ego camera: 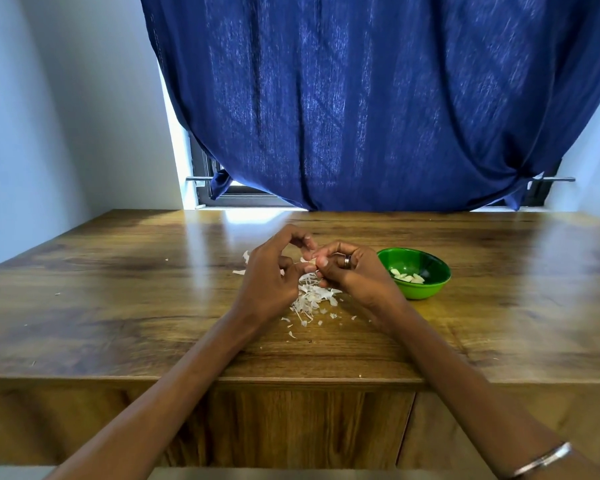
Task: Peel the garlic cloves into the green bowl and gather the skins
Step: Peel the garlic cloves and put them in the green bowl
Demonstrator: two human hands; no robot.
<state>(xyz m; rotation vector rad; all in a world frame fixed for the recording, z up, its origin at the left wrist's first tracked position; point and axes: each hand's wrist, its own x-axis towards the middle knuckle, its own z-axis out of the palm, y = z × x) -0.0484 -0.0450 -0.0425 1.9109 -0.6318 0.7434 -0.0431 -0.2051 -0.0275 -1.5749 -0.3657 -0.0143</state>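
Both my hands meet over the middle of the wooden table [118,306]. My left hand [274,271] and my right hand [347,268] pinch a small garlic clove [310,260] between their fingertips, and most of the clove is hidden by the fingers. Below the hands lies a loose pile of white garlic skins [310,299], with small flakes scattered toward the table's front. Just right of my right hand stands the green bowl [426,289]. Several peeled cloves [407,276] lie in it.
A few stray skin pieces [246,256] lie left of my left hand. A dark blue curtain [378,98] hangs over the window behind the table's far edge. The table's front edge [291,379] runs under my forearms.
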